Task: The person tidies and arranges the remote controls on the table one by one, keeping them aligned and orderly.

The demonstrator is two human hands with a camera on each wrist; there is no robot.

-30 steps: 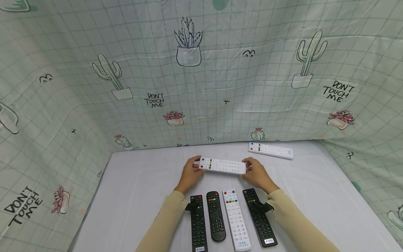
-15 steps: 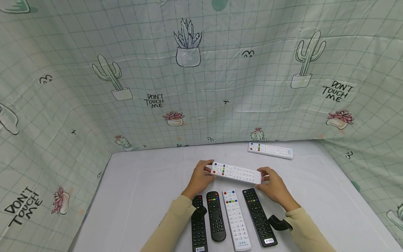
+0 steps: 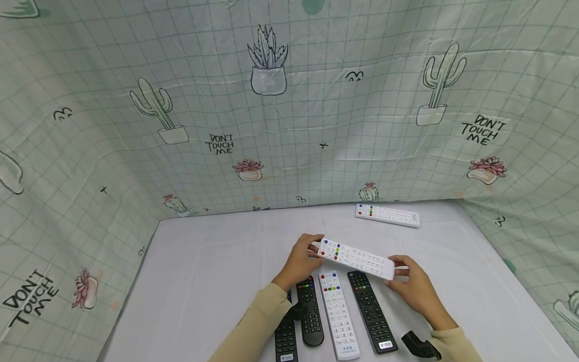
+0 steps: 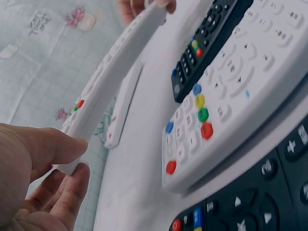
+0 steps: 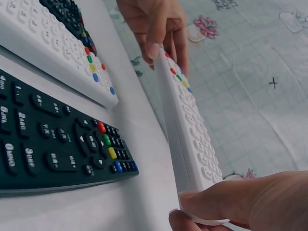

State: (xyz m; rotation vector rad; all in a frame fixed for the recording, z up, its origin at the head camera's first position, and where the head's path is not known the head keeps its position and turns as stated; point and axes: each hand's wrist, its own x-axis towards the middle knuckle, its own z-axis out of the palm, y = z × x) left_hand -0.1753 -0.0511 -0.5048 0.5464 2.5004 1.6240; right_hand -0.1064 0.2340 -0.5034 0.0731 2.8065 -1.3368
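Observation:
A white remote control (image 3: 356, 258) with coloured buttons is held off the table between both hands, buttons up, its right end nearer the person. My left hand (image 3: 300, 259) pinches its left end; in the left wrist view the thumb and fingers grip the edge of that white remote (image 4: 108, 77). At the opposite end, my right hand (image 3: 413, 284) pinches it, thumb on the near side. Below lies a row: a second white remote (image 3: 339, 317), a black remote (image 3: 372, 312) on its right, a rounded black remote (image 3: 310, 317) and another black remote (image 3: 285, 337), partly hidden by the left sleeve.
Another white remote (image 3: 387, 215) lies at the back right of the white table (image 3: 203, 281), near the hanging cactus-print cloth (image 3: 289, 115). Cloth also borders the left and right sides. A black strap piece (image 3: 420, 345) sits at the right wrist.
Both hands have carried the white remote to the right and nearer the person. Its right end has swung further toward the person. The row and the back remote have stayed put.

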